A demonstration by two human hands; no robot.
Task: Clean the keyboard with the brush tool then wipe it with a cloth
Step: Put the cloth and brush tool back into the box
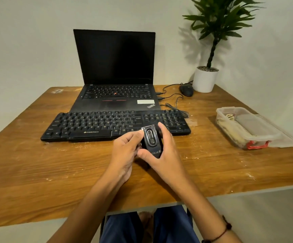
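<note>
Wooden table (pixel 37 163) with brown grain, pale scuffs and crumbs over the top, set against a plain off-white wall. Grey floor below the front edge; person's blue-clad knees show under it.

Black laptop (pixel 115 71) at the back centre, lid open, screen dark. Black keyboard (pixel 96 125) lies just in front of it, touching or nearly touching the laptop's front edge, long side across the table. Its cable (pixel 177 107) loops at the right end. Two plugs go into the laptop's right side; cables run back to a black mouse (pixel 186 90) next to a white pot with a green plant (pixel 210 55) at the back right corner.

Clear plastic box (pixel 247 127) on the right, well apart from the keyboard, lid lying beside it, beige cloth-like contents, red clip at the near end.

Both hands together over the table just in front of the keyboard's right half, partly covering its lower edge. Right hand (pixel 166 155) wraps a small black brush tool (pixel 151 141) from the right, thumb on the lower front, fingers behind. Left hand (pixel 124 151) pinches the tool's upper left edge with thumb and fingertips. Tool is held off the table, upright, slightly tilted. Bristles not visible. Beaded cord on the right wrist.
</note>
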